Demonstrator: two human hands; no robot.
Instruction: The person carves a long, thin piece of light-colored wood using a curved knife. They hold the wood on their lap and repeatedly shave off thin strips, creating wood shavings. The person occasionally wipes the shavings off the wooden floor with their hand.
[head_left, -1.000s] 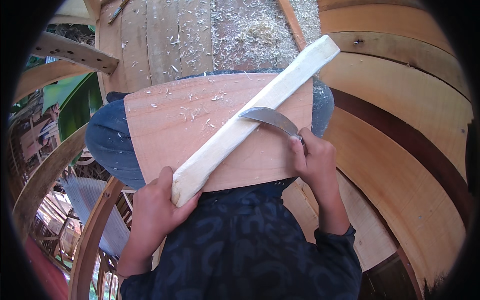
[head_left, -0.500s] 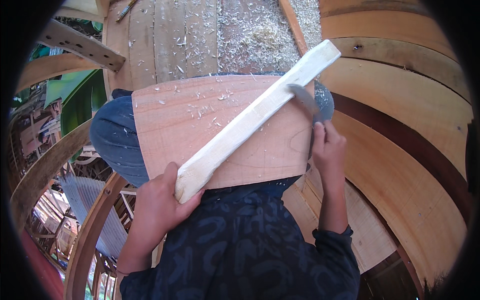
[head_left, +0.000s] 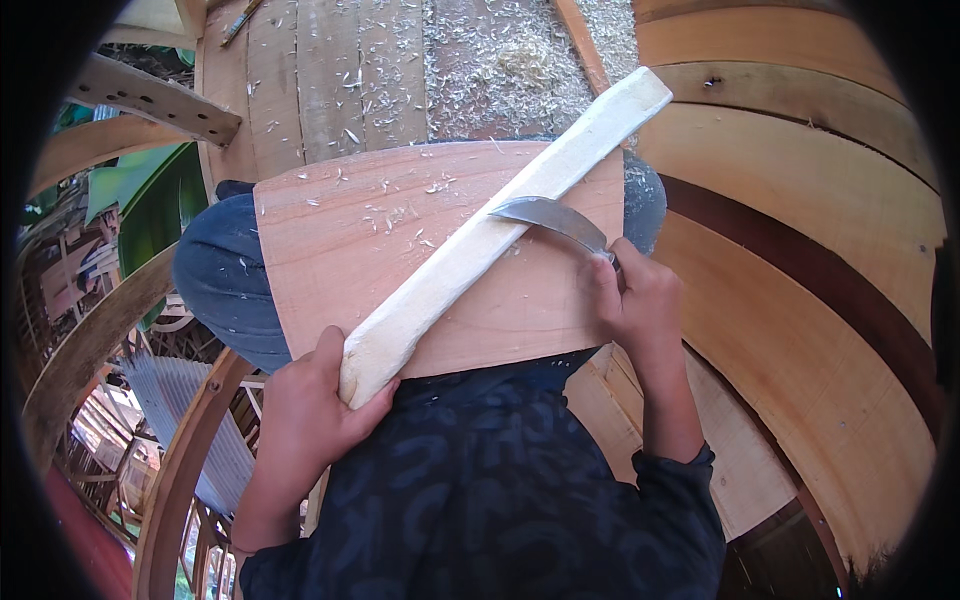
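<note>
A long pale piece of wood (head_left: 446, 266) slants from near left to far right over a flat board (head_left: 530, 310) on my lap. My left hand (head_left: 312, 416) is closed round its near end, thumb on one side and fingers beneath. In my right hand (head_left: 640, 298) is a knife with a curved blade (head_left: 555, 217), gripped by its handle, which the fingers mostly hide. The blade lies across the wood's middle, its tip at the upper face. Small curled shavings (head_left: 390, 215) are scattered on the board.
Beyond my knees, a plank floor (head_left: 330, 90) carries a heap of wood shavings (head_left: 530, 65). A thin tool (head_left: 240, 22) lies at the far left. Curved plank walling (head_left: 790, 180) rises on the right. Wooden rails (head_left: 185, 470) and a corrugated sheet (head_left: 195, 425) stand at the left.
The knife and my right hand have moved left and nearer along the wood, and the blade now shows more broadly. My left hand keeps its hold; the view has shifted slightly.
</note>
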